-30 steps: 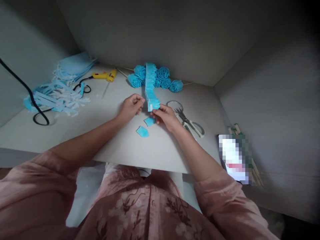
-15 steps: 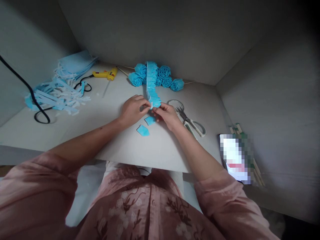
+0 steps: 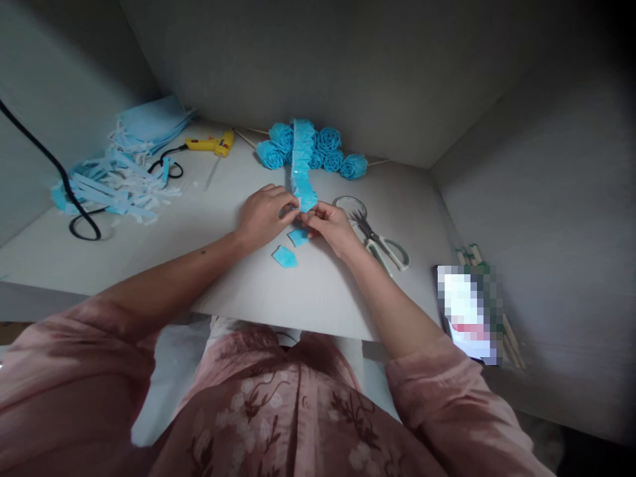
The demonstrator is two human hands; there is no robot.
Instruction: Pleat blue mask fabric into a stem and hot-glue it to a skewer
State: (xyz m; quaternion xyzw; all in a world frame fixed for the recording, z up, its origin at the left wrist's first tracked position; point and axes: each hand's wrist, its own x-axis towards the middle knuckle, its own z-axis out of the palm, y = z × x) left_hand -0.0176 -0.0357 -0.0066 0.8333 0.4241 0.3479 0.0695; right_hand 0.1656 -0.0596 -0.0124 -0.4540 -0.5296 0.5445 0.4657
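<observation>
A long ruffled blue strip (image 3: 303, 156) runs from the flowers at the back toward me, and its near end is between my hands. My left hand (image 3: 268, 213) pinches that end from the left, thumb and forefinger together. From the right, my right hand (image 3: 330, 225) closes its fingers on the same end; the fingertips are partly hidden. Two small pointed blue pieces (image 3: 285, 256) lie on the table just below my hands. Several blue handmade roses (image 3: 328, 140) on thin sticks lie behind the strip, which covers some of them.
Scissors (image 3: 380, 238) and a roll of tape (image 3: 350, 208) lie right of my hands. A yellow glue gun (image 3: 211, 144), blue and white scraps (image 3: 114, 189) and stacked face masks (image 3: 152, 124) are at left. A lit phone (image 3: 467, 315) and sticks (image 3: 511, 341) are at far right.
The near end of the strip has shifted slightly up and to the left with my fingers. Both hands keep their pinch on it; the other things stay put.
</observation>
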